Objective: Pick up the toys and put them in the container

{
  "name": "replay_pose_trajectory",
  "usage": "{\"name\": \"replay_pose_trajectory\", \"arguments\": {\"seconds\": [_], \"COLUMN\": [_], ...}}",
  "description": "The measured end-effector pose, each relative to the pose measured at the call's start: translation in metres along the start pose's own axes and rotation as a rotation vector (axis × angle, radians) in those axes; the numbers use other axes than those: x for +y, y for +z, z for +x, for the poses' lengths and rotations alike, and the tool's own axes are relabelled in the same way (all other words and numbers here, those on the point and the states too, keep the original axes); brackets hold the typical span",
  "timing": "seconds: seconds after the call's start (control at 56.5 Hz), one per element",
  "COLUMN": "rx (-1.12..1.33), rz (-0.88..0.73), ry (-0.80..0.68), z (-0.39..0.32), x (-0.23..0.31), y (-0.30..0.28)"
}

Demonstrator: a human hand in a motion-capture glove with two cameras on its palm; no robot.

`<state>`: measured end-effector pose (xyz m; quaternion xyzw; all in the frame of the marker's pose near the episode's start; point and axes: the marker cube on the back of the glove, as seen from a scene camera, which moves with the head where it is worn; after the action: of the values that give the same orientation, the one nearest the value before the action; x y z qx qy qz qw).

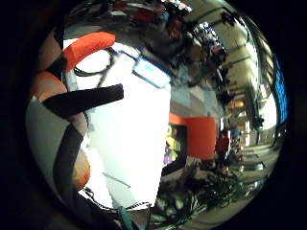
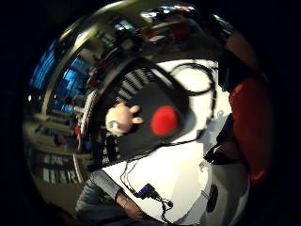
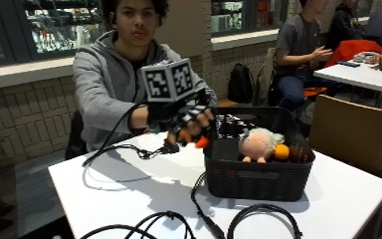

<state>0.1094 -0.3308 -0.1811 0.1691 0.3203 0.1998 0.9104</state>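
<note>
The person is sitting behind the white surface (image 3: 131,194) and is holding the gloved right hand (image 3: 184,122) out above it, just beside the near rim of the black woven container (image 3: 257,174). The fingers are curling downward around something small and orange-red (image 3: 201,142) that is peeking out below the fingertips; I cannot tell exactly what toy it is, but the hand is clearly gripping it, in the air and not yet over the container's opening. Inside the container a plush doll with pale fluffy hair (image 3: 258,143) is leaning against the front wall, and an orange ball (image 3: 281,151) is sitting right beside it, touching it. The thumb side palm view is looking down into the same container (image 2: 155,127), where the doll (image 2: 121,118) is lying next to a round red toy (image 2: 164,120) on the dark floor of the container. The little finger side palm view is showing the orange-red piece (image 1: 88,47) curving along the fingers, with the bright surface (image 1: 134,143) spreading beneath. Black cables (image 3: 197,219) are trailing in loops across the surface in front of the container.
</note>
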Motion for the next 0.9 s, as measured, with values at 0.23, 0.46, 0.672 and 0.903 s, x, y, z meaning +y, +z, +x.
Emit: {"name": "replay_pose_trajectory", "arguments": {"seconds": [0.23, 0.46, 0.672, 0.903], "rx": [0.007, 0.034, 0.121, 0.081], "rz": [0.038, -0.035, -0.064, -0.067], "ry": [-0.212, -0.219, -0.198, -0.172], "z": [-0.122, -0.163, -0.153, -0.118], "x": [-0.022, -0.035, -0.036, -0.02], "y": [-0.01, 0.006, 0.014, 0.017]}}
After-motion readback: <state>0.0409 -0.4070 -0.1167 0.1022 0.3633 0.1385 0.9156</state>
